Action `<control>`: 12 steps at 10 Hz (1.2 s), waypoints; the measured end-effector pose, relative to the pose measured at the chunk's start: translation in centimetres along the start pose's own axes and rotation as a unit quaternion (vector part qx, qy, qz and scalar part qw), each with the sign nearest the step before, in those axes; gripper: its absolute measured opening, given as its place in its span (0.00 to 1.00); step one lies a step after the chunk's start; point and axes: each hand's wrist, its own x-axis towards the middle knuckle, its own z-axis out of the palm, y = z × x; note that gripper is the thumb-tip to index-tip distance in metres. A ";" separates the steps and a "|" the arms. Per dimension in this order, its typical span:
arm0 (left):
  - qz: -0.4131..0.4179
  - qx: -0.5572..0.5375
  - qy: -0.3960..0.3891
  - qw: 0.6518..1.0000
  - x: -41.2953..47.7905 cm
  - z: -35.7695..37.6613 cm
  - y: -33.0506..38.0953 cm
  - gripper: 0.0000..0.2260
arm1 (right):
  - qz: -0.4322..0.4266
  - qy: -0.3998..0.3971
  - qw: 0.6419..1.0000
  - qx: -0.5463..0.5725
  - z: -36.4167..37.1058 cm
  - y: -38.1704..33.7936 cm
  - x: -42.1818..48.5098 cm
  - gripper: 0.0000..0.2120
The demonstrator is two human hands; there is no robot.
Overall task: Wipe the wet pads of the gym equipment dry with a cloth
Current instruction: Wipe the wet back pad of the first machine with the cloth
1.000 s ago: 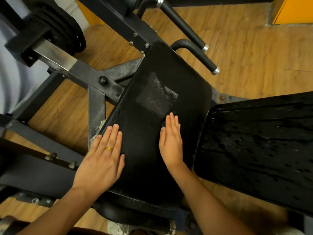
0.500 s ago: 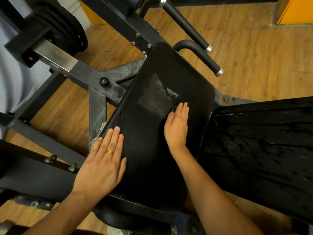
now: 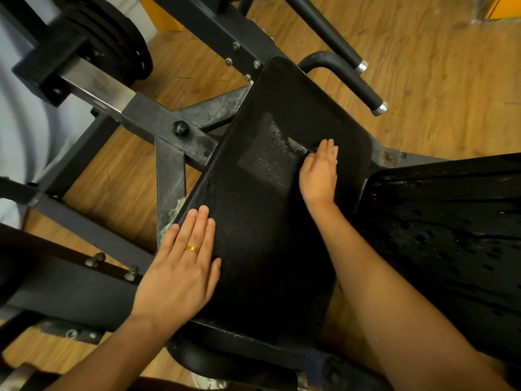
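Note:
A long black pad [image 3: 262, 249] of the gym machine runs diagonally through the middle of the head view. Its upper half has a dull grey patch [image 3: 267, 159] with water drops. My left hand [image 3: 183, 266], wearing a gold ring, rests flat on the pad's lower left edge. My right hand [image 3: 320, 173] presses flat on the pad beside the patch, fingers straight. A small dark edge shows at its fingertips; I cannot tell whether it is a cloth. A second black pad [image 3: 451, 235] at the right is covered in water drops.
The dark steel frame [image 3: 158, 119] crosses left of the pad, with stacked weight plates [image 3: 112, 46] at the upper left. Two black handle bars [image 3: 352, 80] with metal end caps stick out above the pad. The floor [image 3: 437, 66] is wood.
My right hand has slid up the pad, away from me, to the edge of the grey patch. My left hand has stayed on the lower left edge.

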 end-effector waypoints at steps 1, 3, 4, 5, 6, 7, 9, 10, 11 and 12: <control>-0.003 -0.001 -0.003 1.000 0.0 -0.1 0.0 0.30 | 0.003 -0.003 1.000 -0.012 -0.2 -0.2 0.5 0.26; -0.003 0.000 0.002 1.000 -0.1 -0.2 0.1 0.30 | -0.051 -0.024 0.998 -0.004 0.4 0.8 -8.2 0.26; -0.005 0.000 0.002 1.000 0.0 -0.3 0.1 0.30 | -0.083 -0.047 0.995 0.008 0.8 1.6 -14.4 0.27; -0.005 0.000 0.004 1.000 0.0 -0.3 0.1 0.30 | -0.095 -0.060 0.994 0.003 1.0 2.2 -15.7 0.27; -0.002 -0.001 0.007 1.000 0.0 -0.2 0.1 0.30 | -0.106 -0.038 0.994 -0.009 1.1 1.4 -12.2 0.26; -0.004 -0.004 0.005 1.000 0.0 -0.2 0.0 0.30 | -0.077 -0.009 0.997 0.005 0.9 0.1 -5.6 0.26; -0.002 -0.003 0.011 1.000 0.1 0.0 0.0 0.30 | -0.040 -0.018 0.999 -0.017 -0.4 -1.3 2.9 0.26; -0.006 -0.006 0.011 1.000 0.0 0.0 0.1 0.30 | -0.051 -0.023 0.998 -0.012 -0.2 -0.8 -0.7 0.26; -0.006 -0.003 0.011 1.000 0.1 0.0 0.1 0.30 | -0.066 -0.018 0.998 0.009 0.5 0.7 -7.7 0.25; -0.007 0.002 0.008 1.000 0.0 0.0 0.1 0.30 | -0.096 -0.008 0.995 0.025 1.6 2.2 -15.6 0.25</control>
